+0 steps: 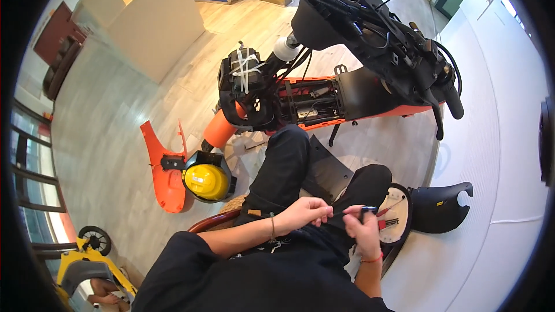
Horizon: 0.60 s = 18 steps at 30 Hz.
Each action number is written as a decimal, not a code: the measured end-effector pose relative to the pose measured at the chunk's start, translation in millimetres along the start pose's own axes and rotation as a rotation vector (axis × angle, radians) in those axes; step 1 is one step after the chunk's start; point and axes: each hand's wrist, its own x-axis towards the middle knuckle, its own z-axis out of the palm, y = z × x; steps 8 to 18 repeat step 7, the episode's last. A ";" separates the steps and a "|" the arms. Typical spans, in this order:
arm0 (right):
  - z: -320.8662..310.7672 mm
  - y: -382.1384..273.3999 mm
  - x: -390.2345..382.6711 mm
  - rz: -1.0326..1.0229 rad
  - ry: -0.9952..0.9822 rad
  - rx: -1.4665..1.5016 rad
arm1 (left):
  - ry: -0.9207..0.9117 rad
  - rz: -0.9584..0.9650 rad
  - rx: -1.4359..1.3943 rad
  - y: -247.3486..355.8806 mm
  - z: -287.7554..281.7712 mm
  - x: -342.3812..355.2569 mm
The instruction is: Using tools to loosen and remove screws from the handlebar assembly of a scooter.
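My left hand [304, 215] is raised over my lap, its thumb and fingertips pinched together; anything between them is too small to make out. Just right of it, my right hand [363, 232] is closed around a small dark cylindrical object [368, 210] whose kind I cannot tell. The two hands are apart. Beside my right hand lies a beige oval surface [399, 201] with a dark rim, bearing red-handled tools [389, 223]. In front of me stands a partly stripped orange and black scooter [370, 89], its wiring and inner parts exposed.
An orange body panel [169, 188] and a yellow helmet [206, 182] lie on the floor at left. Black panels [329, 169] rest by my knees, another black cover [444, 208] at right. A yellow wheeled frame [87, 257] stands lower left, a beige counter [144, 32] behind.
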 end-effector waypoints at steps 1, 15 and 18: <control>3.7 1.7 2.5 0.011 -0.055 -0.120 | -0.010 -0.016 -0.010 -6.5 0.0 1.3; 13.3 21.8 11.3 -0.124 -0.223 -0.549 | 0.027 -0.101 0.033 -13.1 1.4 -3.9; 13.3 21.8 11.3 -0.124 -0.223 -0.549 | 0.027 -0.101 0.033 -13.1 1.4 -3.9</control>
